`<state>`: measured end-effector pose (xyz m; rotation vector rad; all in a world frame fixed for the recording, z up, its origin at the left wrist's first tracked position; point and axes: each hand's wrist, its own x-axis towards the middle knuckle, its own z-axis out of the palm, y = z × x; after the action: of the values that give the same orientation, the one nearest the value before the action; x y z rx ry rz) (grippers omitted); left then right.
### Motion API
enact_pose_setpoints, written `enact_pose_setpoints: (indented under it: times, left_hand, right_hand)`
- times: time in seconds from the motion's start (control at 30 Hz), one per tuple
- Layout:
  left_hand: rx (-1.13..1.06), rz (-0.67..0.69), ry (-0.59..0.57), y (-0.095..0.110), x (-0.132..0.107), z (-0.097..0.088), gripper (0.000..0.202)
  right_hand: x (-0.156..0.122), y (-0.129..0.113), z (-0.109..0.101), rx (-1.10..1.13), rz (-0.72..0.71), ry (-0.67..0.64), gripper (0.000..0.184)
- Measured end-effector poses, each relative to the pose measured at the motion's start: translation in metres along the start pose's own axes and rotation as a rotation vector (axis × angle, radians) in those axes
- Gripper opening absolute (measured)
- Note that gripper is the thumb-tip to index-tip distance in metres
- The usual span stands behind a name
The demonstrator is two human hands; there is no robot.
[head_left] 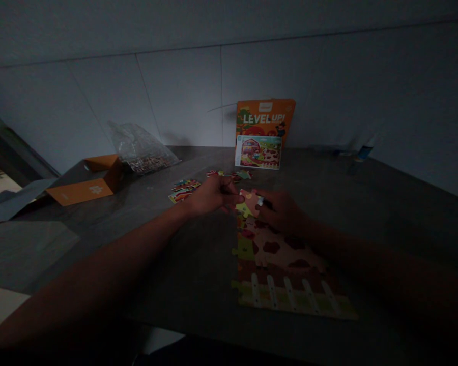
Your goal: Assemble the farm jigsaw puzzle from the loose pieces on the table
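Note:
A partly joined jigsaw puzzle (pixel 286 259) lies on the dark counter, showing a spotted cow above a white fence. At its upper left edge is a puzzle piece (pixel 250 201) with pink and green on it. My right hand (pixel 280 206), with a ring on one finger, has its fingers closed on this piece from the right. From the left, my left hand (pixel 216 194) pinches the same piece's edge between thumb and fingers. Loose puzzle pieces (pixel 185 189) lie in a pile beyond my left wrist, and more pieces (pixel 244 175) lie behind my hands.
An orange box (pixel 86 190) stands open at the left, beside a clear plastic bag (pixel 139 145). Against the wall lean an orange "LEVEL UP!" package (pixel 267 109) and a farm picture card (pixel 259 152). A small bottle (pixel 363 152) stands at the back right.

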<state>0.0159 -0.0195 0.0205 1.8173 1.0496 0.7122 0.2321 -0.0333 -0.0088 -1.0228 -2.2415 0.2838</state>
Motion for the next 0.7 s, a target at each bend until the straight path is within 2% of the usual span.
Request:
enact_pose_setpoints:
  times: [0.23, 0.37, 0.5, 0.7]
  left_hand:
    - [0.225, 0.003, -0.114, -0.001, -0.004, -0.005, 0.033]
    - [0.228, 0.015, -0.144, -0.001, -0.004, -0.004, 0.034]
    - [0.240, 0.034, -0.150, -0.003, -0.003, -0.006, 0.034]
    - [0.264, 0.075, -0.154, -0.011, -0.001, -0.009, 0.033]
  right_hand:
    - [0.001, 0.003, 0.002, -0.037, 0.016, -0.008, 0.018]
    - [0.001, 0.003, 0.003, -0.041, 0.026, 0.032, 0.021]
    - [0.001, -0.001, 0.000, 0.009, 0.059, 0.114, 0.035]
    - [-0.001, -0.004, -0.003, 0.053, 0.032, 0.085, 0.037]
